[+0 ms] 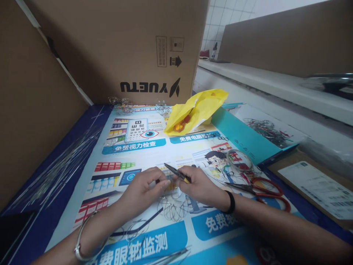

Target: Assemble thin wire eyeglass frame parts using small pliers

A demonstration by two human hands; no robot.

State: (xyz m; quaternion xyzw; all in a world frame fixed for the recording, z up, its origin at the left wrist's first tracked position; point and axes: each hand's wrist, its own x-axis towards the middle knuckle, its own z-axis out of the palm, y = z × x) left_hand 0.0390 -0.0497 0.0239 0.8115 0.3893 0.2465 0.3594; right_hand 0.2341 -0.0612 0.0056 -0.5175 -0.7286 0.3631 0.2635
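My left hand [145,187] is pinched shut on a small wire piece with a yellowish part [171,185], held just above the printed poster [132,147]. Facing it, my right hand [200,187] is closed round a pair of thin pliers [176,172] with yellow grips, jaws pointing up and left. The two hands nearly touch over a cluster of looped wire pieces [173,208] lying on the poster. A metal bangle circles my left wrist and a black band my right wrist.
Red-handled scissors [261,189] lie right of my right hand. A yellow plastic bag [197,110] sits behind, before a large cardboard box [124,48]. Thin wire rods [57,165] lie along the left; tangled wire [266,130] rests on the right sheet.
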